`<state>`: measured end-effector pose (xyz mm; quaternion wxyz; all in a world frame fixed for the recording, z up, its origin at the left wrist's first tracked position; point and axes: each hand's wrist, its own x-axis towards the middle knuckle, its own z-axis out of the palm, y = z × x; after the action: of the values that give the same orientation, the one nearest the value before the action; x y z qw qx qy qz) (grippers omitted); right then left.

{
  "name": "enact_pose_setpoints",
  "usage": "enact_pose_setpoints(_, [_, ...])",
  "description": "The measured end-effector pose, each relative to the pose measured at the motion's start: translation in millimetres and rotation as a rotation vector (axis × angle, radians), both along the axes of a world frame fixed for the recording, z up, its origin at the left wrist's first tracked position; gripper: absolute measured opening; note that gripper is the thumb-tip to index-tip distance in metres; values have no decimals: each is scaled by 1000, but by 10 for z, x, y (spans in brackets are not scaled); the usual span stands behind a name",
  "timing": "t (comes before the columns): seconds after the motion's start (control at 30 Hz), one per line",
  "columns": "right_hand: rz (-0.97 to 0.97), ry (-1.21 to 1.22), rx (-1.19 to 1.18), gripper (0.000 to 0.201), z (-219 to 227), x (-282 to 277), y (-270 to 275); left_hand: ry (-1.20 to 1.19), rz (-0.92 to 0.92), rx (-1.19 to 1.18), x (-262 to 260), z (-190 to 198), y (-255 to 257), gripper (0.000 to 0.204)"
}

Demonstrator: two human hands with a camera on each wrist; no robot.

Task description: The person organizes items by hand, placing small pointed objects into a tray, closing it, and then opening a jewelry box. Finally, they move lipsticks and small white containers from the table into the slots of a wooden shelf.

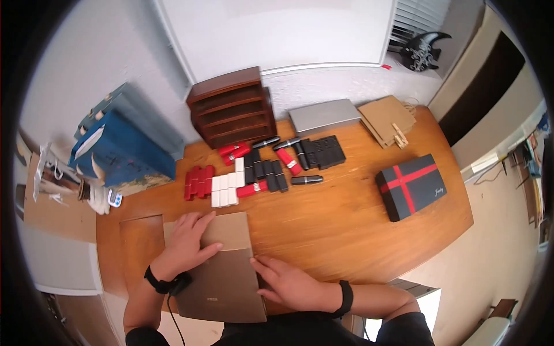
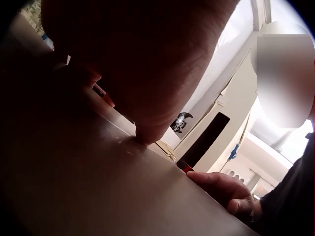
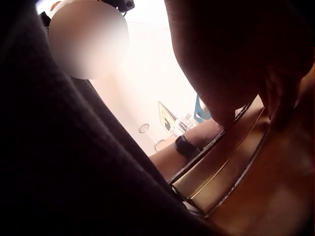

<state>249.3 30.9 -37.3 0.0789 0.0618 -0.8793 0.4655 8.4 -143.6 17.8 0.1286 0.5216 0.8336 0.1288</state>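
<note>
Head view, flat brown cardboard box (image 1: 225, 279): on the wooden bench (image 1: 346, 219), near the person; looks closed, contents hidden.
Left hand (image 1: 187, 242): rests on its top, grip spread.
Right hand (image 1: 293, 284): touches its right edge, grip extended, pinching nothing visible.
Grouped: small red cartons (image 1: 199, 183), white cartons (image 1: 224, 190), black cartons (image 1: 277, 175).
Ungrouped: glossy black tubes (image 1: 307, 180), at differing angles.

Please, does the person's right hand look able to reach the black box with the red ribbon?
Probably yes. The right hand rests at the edge of the brown cardboard box, and nothing stands on the wooden table between this hand and the black box.
</note>
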Motion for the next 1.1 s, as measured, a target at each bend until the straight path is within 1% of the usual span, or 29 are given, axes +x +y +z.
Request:
enact_pose_setpoints(0.03, [-17, 7, -10, 69, 5, 11, 26, 7, -17, -10, 5, 7, 8, 72])
enact_pose_setpoints(0.1, [52, 17, 44, 66, 77, 37, 103, -4, -1, -51, 5, 37, 29, 75])
enact_pose_setpoints(0.13, [29, 17, 40, 66, 156, 68, 193, -3, -24, -55, 4, 42, 25, 75])
enact_pose_setpoints(0.2, [-114, 114, 130, 61, 375, 164, 489, 12, 23, -86, 18, 12, 28, 75])
enact_pose_setpoints(0.27, [-344, 88, 220, 52, 558, 359, 872, 12, 3, -70, 42, 16, 30, 75])
enact_pose_setpoints(0.33, [-649, 157, 418, 42, 712, 590, 1395, 21, -2, -46, 15, -13, 22, 74])
enact_pose_setpoints(0.37, [-822, 149, 489, 38, 719, 703, 1679, 10, 9, -33, 2, -41, 3, 74])
enact_pose_setpoints(0.43, [-1115, 114, 688, 41, 604, 953, 2255, -4, 33, -14, 38, -71, -10, 74])
enact_pose_setpoints(0.47, [-1194, 22, 732, 44, 532, 1084, 2516, -13, 25, -9, 39, -54, 6, 74])
enact_pose_setpoints(0.53, [-1286, -187, 714, 55, 353, 1290, 2906, -14, 31, 2, 44, -18, 8, 74])
enact_pose_setpoints(0.57, [-1276, -175, 715, 55, 270, 1338, 3008, -8, 24, 4, 46, -18, 10, 73])
enact_pose_setpoints(0.6, [-1276, -199, 663, 57, 191, 1374, 3084, -4, 17, 4, 47, -25, 4, 73])
enact_pose_setpoints(0.63, [-1275, -225, 613, 60, 187, 1376, 3095, -2, 29, 8, 37, -51, -12, 73])
enact_pose_setpoints(0.67, [-1266, -252, 605, 64, 193, 1385, 3089, 16, 12, 18, 22, -91, -25, 72])
enact_pose_setpoints(0.73, [-1228, -250, 615, 65, 217, 1354, 2974, 34, 2, 34, 28, -89, -33, 72])
enact_pose_setpoints(0.83, [-1166, -250, 647, 69, 216, 1170, 2620, 7, 8, 28, 57, -24, -13, 71])
enact_pose_setpoints(0.9, [-1090, -212, 706, 71, 212, 1019, 2322, -60, 26, 15, 65, -5, -19, 71])
enact_pose_setpoints(1.03, [-1014, -213, 697, 73, 297, 711, 1701, -47, 49, 12, 112, 32, -17, 71])
enact_pose_setpoints(1.1, [-953, -246, 655, 75, 332, 591, 1470, 41, -29, 42, 210, 147, 34, 71])
